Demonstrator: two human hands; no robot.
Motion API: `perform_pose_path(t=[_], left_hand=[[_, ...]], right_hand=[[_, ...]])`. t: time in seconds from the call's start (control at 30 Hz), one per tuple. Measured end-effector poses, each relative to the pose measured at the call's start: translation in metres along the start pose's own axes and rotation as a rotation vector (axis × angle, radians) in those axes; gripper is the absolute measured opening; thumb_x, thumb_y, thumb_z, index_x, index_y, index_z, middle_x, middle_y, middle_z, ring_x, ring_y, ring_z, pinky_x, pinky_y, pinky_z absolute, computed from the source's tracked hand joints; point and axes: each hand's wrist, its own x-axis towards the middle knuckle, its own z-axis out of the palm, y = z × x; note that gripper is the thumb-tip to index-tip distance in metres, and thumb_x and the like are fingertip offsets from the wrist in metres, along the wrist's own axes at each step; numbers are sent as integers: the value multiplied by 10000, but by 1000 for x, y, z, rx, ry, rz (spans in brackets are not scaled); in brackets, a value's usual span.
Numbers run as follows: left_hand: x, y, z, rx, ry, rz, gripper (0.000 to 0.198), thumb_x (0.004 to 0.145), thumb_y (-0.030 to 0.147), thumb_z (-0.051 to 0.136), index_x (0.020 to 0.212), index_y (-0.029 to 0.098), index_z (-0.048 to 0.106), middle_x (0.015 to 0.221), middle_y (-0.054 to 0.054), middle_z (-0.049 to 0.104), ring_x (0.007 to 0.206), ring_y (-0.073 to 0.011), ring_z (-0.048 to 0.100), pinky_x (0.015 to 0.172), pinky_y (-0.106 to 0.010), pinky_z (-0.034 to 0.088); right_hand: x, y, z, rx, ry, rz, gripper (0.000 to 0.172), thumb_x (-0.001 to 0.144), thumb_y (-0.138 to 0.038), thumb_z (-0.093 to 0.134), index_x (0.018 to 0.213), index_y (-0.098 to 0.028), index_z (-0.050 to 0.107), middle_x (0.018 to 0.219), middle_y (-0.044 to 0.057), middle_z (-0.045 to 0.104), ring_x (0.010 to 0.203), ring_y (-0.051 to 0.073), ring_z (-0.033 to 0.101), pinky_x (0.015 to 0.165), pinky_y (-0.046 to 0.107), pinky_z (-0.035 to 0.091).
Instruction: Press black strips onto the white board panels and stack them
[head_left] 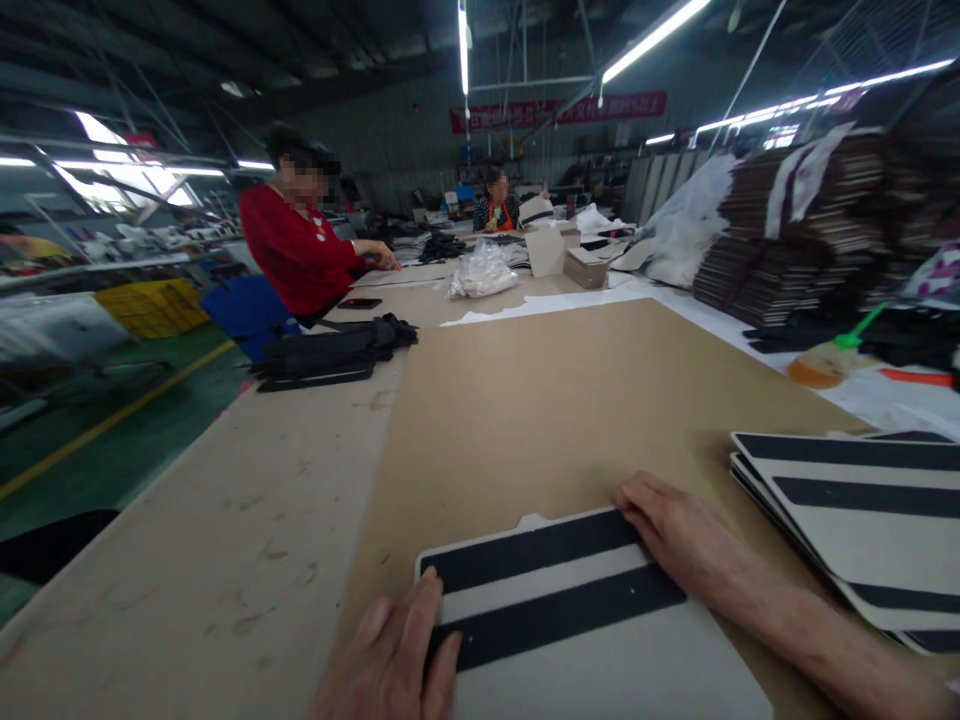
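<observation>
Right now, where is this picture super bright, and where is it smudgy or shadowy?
In the head view, the ceiling light glares white against the dark roof; in the head view, the tall brown pile gets smeary toward the right edge; also in the head view, a soft shadow falls on the brown sheet beside the right hand.

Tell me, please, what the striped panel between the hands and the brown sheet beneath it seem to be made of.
Striped panel: probably stiff board, matte pale grey, judging by its flat, crisp shape; its black stripes look like dull fabric or tape.
Brown sheet: likely cardboard or heavy paper, given its smooth tan surface.
</observation>
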Motion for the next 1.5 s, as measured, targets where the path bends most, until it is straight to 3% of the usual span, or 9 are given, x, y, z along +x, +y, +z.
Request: perform_pose_path(t=[0.2,0.27,0.4,0.63,0.8,0.93,1.07,1.33,1.5], left_hand=[[61,44,-40,94,-431,-10,896,719,800,608,1449,303,460,901,-163,740,869,-355,680,790,-530,525],[71,55,-41,99,-481,-22,937,667,837,603,1417,283,508,891,-190,734,869,-353,675,799,-519,514],[70,57,-37,82,-508,-45,929,678,827,602,1381,220,557,951,-210,729,915,-361,666,825,-527,514],[37,44,-36,54,-464,-130,838,809,729,578,1350,89,567,1279,-254,637,1159,-400,600,956,-595,498],[28,44,-35,73,-419,-146,695,864,594,616,1330,80,581,1339,-242,604,1164,-393,610,944,-602,520],[31,48,-35,100,-380,-139,649,868,555,628,1297,68,608,1297,-243,632,1138,-389,628,923,-586,543],[24,48,-37,58,-328,-171,653,859,572,634,1282,75,622,1317,-227,625,1174,-398,606,961,-583,536],[-20,13,-22,-282,-68,-350,464,970,335,484,1384,127,464,1342,-156,604,1241,-270,566,1051,-501,508],[-14,7,-4,-302,-153,-319,591,969,331,448,1505,123,311,1509,-152,463,1407,-293,407,1140,-544,413]], right_hand=[[-15,-44,-1,-533,-60,-222,667,786,50,450,1374,-246,563,918,116,684,783,281,689,613,351,518],[-19,-55,5,-693,-20,-328,830,761,33,493,1508,-320,410,838,115,680,703,287,668,544,339,503],[-22,-59,16,-800,27,-381,834,742,2,522,1483,-371,444,752,96,650,643,278,634,503,336,507],[-33,4,28,-639,234,-278,625,752,58,443,1294,-192,629,996,135,660,817,271,646,544,349,579],[-40,47,5,-483,153,-209,483,835,21,420,1186,-203,664,1034,108,656,887,258,643,728,397,599],[-45,34,-8,-398,231,-181,473,847,2,390,1204,-159,655,1170,139,659,1042,266,640,902,417,579],[-47,0,20,-329,275,-400,433,933,-92,386,1288,-138,629,1306,123,643,1184,256,612,1016,426,541],[-47,-9,53,-394,525,-521,495,1033,-304,279,1146,-122,726,1231,139,691,1090,291,673,893,473,592],[-47,-17,44,-480,634,-573,502,1022,-216,267,1066,-70,745,1126,158,730,1005,269,702,840,412,600]])
